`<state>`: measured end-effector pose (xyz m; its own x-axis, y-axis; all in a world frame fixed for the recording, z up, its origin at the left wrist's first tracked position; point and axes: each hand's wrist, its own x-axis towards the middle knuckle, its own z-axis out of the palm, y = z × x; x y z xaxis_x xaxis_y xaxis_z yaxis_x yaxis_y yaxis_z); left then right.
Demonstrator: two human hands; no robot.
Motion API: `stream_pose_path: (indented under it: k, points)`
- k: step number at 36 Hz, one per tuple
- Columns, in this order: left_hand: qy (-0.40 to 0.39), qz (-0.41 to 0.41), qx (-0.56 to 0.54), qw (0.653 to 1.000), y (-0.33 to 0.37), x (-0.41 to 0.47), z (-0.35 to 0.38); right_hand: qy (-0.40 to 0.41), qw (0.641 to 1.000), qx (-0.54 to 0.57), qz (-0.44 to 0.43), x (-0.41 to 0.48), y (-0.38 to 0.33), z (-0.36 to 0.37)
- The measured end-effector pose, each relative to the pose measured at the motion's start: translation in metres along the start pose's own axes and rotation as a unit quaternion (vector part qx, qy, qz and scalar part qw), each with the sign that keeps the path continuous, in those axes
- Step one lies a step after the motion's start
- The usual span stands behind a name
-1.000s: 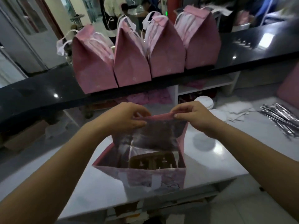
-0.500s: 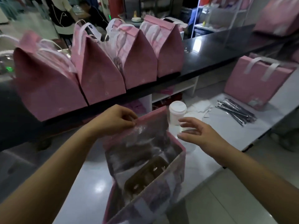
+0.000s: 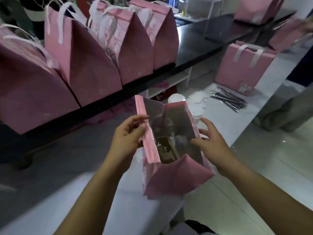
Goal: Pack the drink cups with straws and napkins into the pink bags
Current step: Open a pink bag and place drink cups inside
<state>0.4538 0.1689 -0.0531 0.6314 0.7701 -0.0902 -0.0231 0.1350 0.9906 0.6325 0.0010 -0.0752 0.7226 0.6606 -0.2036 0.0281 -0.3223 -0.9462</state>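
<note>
The open pink bag (image 3: 171, 180) stands on the near white counter (image 3: 135, 209), more upright and wider-mouthed than a moment ago, with a brown tray (image 3: 166, 151) at its bottom. The left hand (image 3: 127, 133) still pinches the left rim. The right hand (image 3: 211, 143), clear of the bag before, now touches the right wall with fingers spread wide, and 2 lidded cups (image 3: 176, 99) sit just beyond.

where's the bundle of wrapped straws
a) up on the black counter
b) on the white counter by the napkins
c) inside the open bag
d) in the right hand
b: the straws lie on the white counter, right of the napkins and in front of the flat pink bag, apart from the open bag whose rim the left hand pinches.
</note>
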Motion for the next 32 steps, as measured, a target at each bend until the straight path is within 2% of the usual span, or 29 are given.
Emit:
stream_pose_path:
  k: [6,18,23,28,32]
  points:
    - [0.04,-0.012,-0.059,0.997,-0.015,-0.019,0.004,0.031,1.0,0.0,-0.006,0.006,-0.006,-0.001]
    - [0.081,-0.002,-0.089,0.993,-0.019,-0.023,0.006,-0.056,0.998,-0.017,-0.039,0.048,-0.039,-0.007]
    - [0.113,-0.01,-0.095,0.989,-0.02,-0.022,0.017,-0.11,0.991,-0.068,-0.044,0.075,-0.049,-0.014]
    - [0.159,-0.02,-0.073,0.984,-0.017,-0.021,0.034,-0.171,0.965,-0.159,-0.119,0.1,-0.063,-0.026]
    - [0.2,-0.003,-0.022,0.98,-0.013,-0.018,0.045,-0.199,0.945,-0.177,-0.189,0.121,-0.08,-0.035]
